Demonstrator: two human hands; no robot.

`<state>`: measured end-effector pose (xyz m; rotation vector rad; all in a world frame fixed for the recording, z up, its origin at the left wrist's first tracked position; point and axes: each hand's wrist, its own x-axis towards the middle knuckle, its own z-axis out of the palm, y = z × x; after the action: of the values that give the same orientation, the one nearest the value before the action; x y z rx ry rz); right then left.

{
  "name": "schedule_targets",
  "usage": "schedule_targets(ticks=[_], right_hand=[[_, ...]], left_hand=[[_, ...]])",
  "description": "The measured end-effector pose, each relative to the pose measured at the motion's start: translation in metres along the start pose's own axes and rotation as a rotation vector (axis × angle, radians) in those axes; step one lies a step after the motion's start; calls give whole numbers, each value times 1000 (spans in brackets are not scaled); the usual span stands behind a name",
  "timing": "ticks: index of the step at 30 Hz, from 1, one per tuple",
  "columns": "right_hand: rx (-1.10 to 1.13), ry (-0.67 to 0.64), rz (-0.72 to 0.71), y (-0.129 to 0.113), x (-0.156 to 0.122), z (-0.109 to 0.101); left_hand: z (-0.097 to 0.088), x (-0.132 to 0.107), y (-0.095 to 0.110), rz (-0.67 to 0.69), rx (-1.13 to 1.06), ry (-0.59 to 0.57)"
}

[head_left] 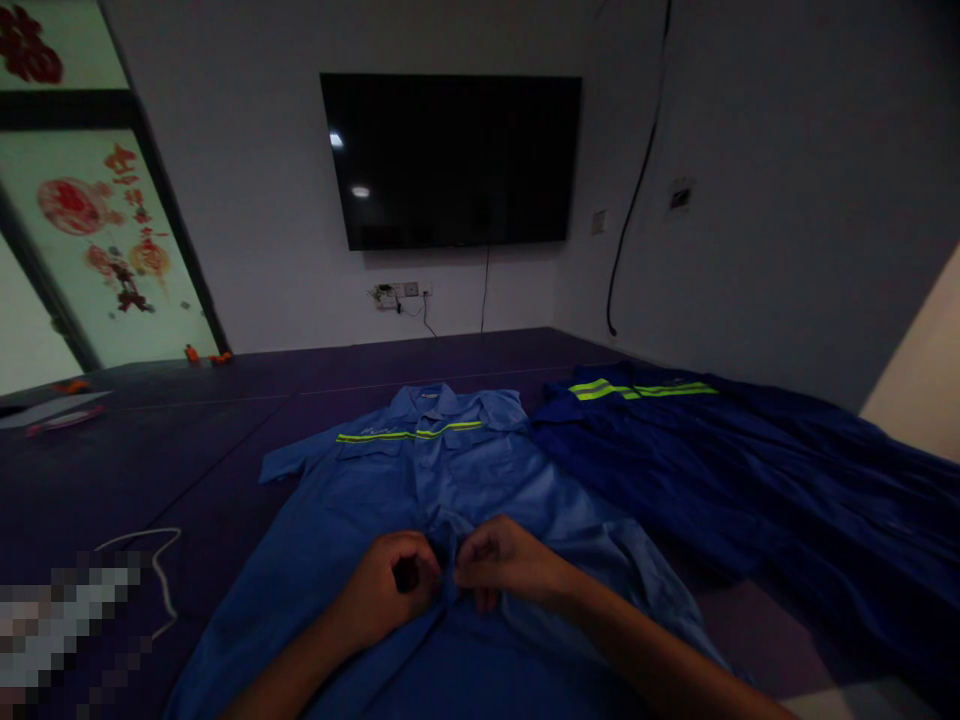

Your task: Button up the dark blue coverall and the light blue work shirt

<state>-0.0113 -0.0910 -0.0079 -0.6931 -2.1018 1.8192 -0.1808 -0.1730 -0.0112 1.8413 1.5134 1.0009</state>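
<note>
A light blue work shirt (375,490) with a yellow-green reflective stripe across the chest lies flat, collar away from me, on the dark purple floor mat (150,450). My left hand (390,585) and my right hand (506,560) meet at the shirt's front placket, low on the shirt. Both hands are closed in a pinch on the fabric edges there, fingertips almost touching each other. What lies between the fingertips is too dark to make out beyond cloth.
A darker blue garment (750,470) with reflective stripes is spread to the right of the shirt. A white cord (154,560) lies at the left on the mat. A black TV (454,160) hangs on the far wall; wall sockets (401,293) sit below it.
</note>
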Motion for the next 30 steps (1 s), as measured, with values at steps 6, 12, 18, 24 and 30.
schedule_targets(ticks=[6,12,18,24,30], right_hand=[[-61,97,-25,9,4,3],[-164,145,-33,11,6,7],[-224,151,-91,12,6,7],[-256,162,-83,10,6,8],[-352,170,-78,7,3,10]], left_hand=[[0,0,5,3,34,46],[2,-1,4,9,40,47],[2,-1,2,29,23,52],[-1,-1,4,51,42,13],[-1,-1,4,39,85,5]])
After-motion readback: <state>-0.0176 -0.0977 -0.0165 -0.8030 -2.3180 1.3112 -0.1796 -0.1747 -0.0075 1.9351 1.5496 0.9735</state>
